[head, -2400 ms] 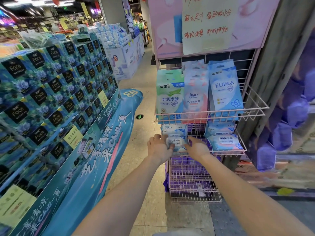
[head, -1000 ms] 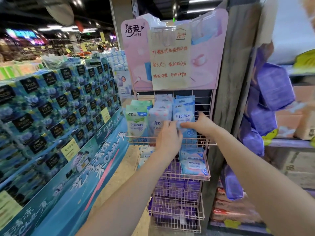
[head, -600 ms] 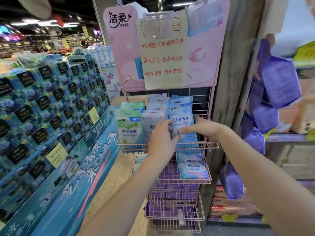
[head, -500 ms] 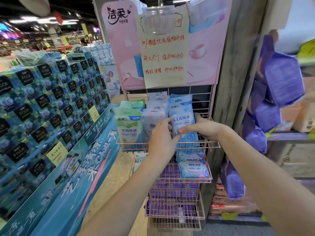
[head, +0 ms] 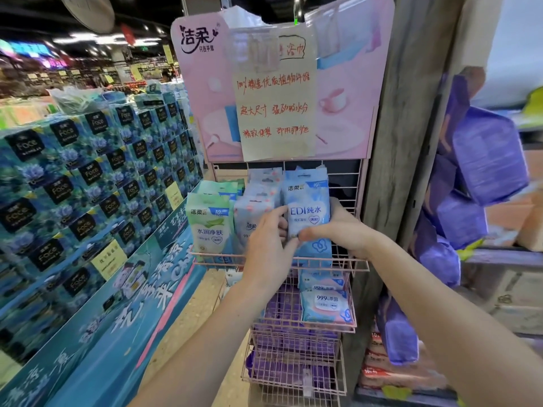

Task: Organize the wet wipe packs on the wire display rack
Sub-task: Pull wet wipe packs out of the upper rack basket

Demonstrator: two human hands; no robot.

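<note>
Both hands meet at the blue wet wipe pack (head: 308, 201) printed "EDI", which stands upright at the right end of the top basket (head: 279, 261) of the pink wire display rack (head: 293, 374). The right hand (head: 338, 230) has its grip closed on the pack, thumb across the front and fingers behind. The left hand (head: 269, 245) pinches the pack's left edge. A pink-white pack (head: 249, 212) and a green pack (head: 208, 227) stand to its left. Another pack (head: 326, 304) lies in the basket below.
</note>
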